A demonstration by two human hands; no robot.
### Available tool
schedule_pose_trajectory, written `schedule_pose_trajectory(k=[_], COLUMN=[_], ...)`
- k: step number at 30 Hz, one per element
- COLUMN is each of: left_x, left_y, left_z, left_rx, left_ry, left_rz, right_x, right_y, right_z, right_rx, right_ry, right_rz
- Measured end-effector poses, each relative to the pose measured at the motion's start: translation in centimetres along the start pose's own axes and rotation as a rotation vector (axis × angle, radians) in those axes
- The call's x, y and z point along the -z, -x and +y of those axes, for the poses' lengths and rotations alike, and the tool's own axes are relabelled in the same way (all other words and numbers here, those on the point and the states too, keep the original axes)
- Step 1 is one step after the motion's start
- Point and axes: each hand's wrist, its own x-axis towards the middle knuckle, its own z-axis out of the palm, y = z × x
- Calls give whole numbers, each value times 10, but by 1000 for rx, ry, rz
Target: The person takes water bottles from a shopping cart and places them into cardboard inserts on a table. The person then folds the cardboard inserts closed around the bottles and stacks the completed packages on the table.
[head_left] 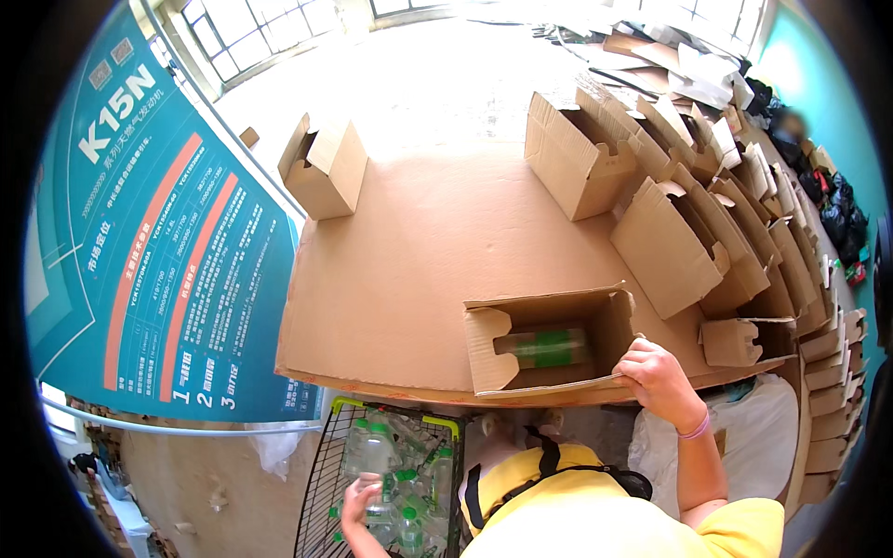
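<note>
Over a wire cart [312,484], the curled fingers of my left hand [361,500] close on the lower part of a clear plastic bottle [377,453] with a green cap. Several similar bottles crowd the cart around it. My right hand [659,379] pinches the near right edge of an open cardboard box [609,339] at the table's near side. Inside that box lies one clear bottle with a green label [544,348], on its side.
A large cardboard-covered table [419,251] spreads ahead of me. One open box [335,177] stands at its far left; several more boxes [670,246] line the right side. A blue-green printed banner [177,232] stands at the left. Flattened cardboard [642,56] is piled at the back right.
</note>
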Motion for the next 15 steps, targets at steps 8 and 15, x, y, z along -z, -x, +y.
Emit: schedule_pose_trajectory(k=[8, 15], left_x=[-129, -310], left_y=[51, 56], left_z=[166, 322], left_rx=[-887, -1200], left_ry=[474, -16], left_rz=[-206, -621], right_x=[-4, -16], right_y=[3, 14], right_z=[7, 19], right_rx=[99, 154], right_ry=[-9, -3], right_rz=[-4, 110])
